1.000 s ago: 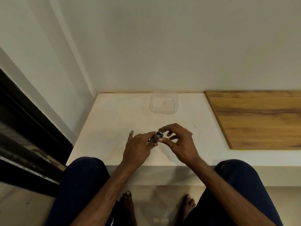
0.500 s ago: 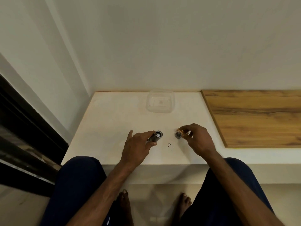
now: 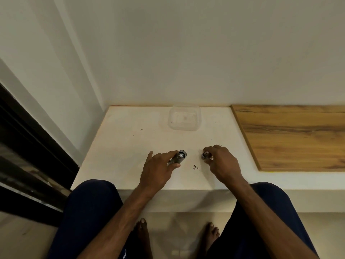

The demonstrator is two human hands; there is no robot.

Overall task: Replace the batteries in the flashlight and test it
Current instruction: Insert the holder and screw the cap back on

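Observation:
My left hand grips a small dark metal flashlight body just above the white ledge, its open round end turned up toward me. About a hand's width to the right, my right hand pinches the flashlight's small round cap between thumb and fingers, low over the ledge. The two parts are apart. No battery shows in this view; my right hand hides the spot behind it.
A clear plastic container sits at the back of the ledge by the wall. A wooden panel covers the ledge's right side. Small dark specks lie between my hands. My knees and bare feet are below the front edge.
The cap came off the flashlight body: my right hand carried it away to the right and lowered it toward the ledge. My left hand kept the body nearly still.

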